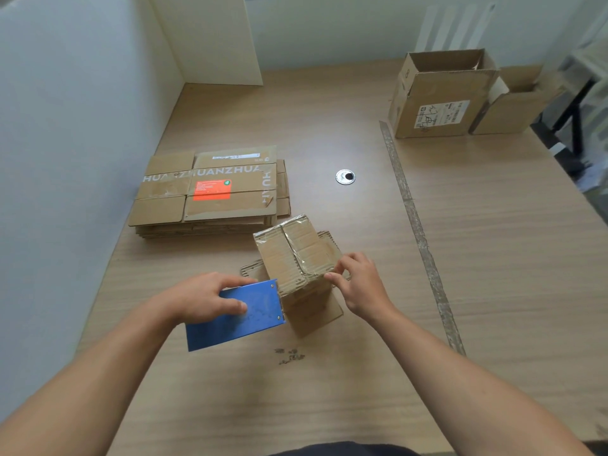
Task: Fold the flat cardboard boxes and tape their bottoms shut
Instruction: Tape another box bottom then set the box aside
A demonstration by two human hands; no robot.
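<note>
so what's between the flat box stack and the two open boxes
Head view: mostly bare table, with a round silver grommet and a long strip of tape running across it.

Table [329,390] bears flattened boxes [210,192], two open boxes [441,100], perhaps a tape strip [418,232].

A light wood-grain table [329,399] fills the view. A round silver cable grommet [345,177] sits in its middle, and a worn grey strip [415,222] runs front to back right of it. Small dark scuff marks [289,355] lie nearer. White partition walls [65,126] stand left; a black frame [574,126] stands beyond the right edge.
</note>
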